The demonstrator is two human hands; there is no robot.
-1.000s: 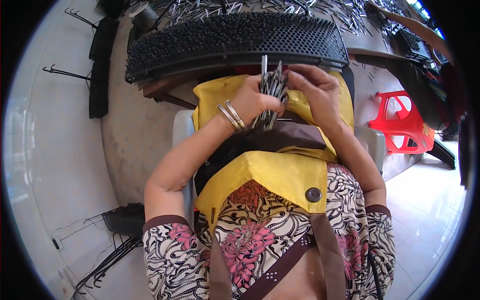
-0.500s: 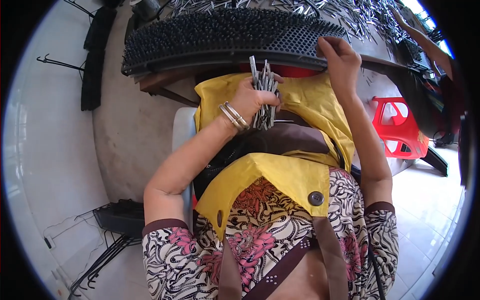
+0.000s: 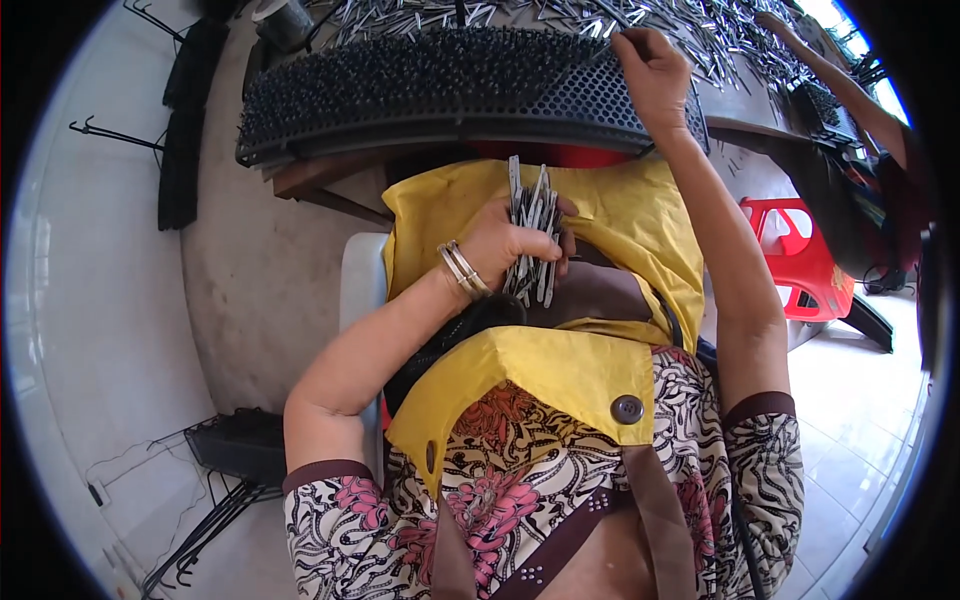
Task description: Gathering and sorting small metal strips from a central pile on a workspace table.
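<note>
My left hand (image 3: 492,245), with two bangles at its wrist, is closed round a bundle of thin grey metal strips (image 3: 535,212) above the yellow apron (image 3: 630,215). Ahead of it stretches a long black perforated tray (image 3: 588,104). Dark upright pieces crowd most of its holes; bare holes show toward its right part. Over that right part is my right hand (image 3: 660,88), its thumb and fingers pinched together near the far edge. Whatever may be between those fingertips is too small to make out.
Loose metal strips (image 3: 690,45) lie heaped on the table behind the tray. Another person's arm (image 3: 850,88) reaches in at the far right, near a smaller black tray (image 3: 822,108). A red plastic stool (image 3: 822,265) stands on the right. Black racks (image 3: 182,150) line the left wall.
My right hand has moved up and left, from the tray's right end to its far edge. My left hand has sunk slightly toward my lap, still holding the strips.
</note>
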